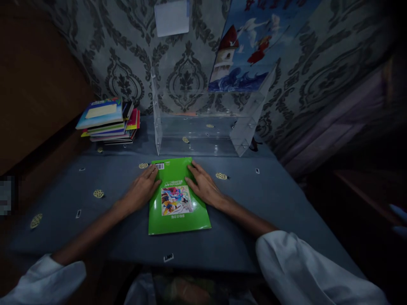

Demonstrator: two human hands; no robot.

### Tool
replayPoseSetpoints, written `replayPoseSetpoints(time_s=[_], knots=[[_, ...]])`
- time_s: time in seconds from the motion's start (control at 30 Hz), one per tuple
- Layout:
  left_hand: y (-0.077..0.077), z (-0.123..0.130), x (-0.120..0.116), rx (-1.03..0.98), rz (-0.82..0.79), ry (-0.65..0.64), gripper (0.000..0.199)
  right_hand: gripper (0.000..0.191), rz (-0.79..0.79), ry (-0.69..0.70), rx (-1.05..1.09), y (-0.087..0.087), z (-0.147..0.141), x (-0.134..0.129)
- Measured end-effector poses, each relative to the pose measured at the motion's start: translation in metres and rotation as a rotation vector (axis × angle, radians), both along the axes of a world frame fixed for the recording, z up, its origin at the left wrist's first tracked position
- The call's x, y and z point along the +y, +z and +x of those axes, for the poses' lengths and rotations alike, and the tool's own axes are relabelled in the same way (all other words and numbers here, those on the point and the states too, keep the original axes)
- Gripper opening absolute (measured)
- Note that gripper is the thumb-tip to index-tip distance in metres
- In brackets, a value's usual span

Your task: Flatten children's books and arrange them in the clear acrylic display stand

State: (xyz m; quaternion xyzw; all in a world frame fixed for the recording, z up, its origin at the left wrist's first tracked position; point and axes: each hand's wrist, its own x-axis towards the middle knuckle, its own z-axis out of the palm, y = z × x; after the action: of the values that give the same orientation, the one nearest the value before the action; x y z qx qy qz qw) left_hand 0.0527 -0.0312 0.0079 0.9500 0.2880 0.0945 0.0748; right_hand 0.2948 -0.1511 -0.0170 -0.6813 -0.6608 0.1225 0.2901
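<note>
A thin green book [178, 222] lies flat on the blue-grey tablecloth, its colourful picture and barcode turned upside down to me. Along its left edge rests my left hand [144, 186], fingers stretched out and touching the cover near the barcode. My right hand [203, 184] touches the opposite edge with thumb and fingers apart. Neither hand is wrapped round the book. Just behind it stands a clear acrylic rack [195, 127] with see-through side panels and shelves.
A stack of books [110, 123] sits at the table's back left. The patterned tablecloth [121, 237] reaches the front edge near my body. Behind are a papered wall, a poster [244, 51] and a white panel [172, 19]. A small dark object [255, 145] lies right of the rack.
</note>
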Motion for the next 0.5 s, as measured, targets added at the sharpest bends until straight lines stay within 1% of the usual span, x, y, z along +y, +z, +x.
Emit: replayPoseSetpoints(time_s=[0.27, 0.5], knots=[[-0.001, 0.012, 0.012, 0.005, 0.040, 0.017, 0.047, 0.055, 0.072, -0.019, 0.039, -0.010, 0.002, 0.003], [-0.003, 0.021, 0.016, 0.005, 0.059, -0.004, 0.047, 0.057, 0.029, -0.039, 0.056, -0.006, 0.001, 0.003]])
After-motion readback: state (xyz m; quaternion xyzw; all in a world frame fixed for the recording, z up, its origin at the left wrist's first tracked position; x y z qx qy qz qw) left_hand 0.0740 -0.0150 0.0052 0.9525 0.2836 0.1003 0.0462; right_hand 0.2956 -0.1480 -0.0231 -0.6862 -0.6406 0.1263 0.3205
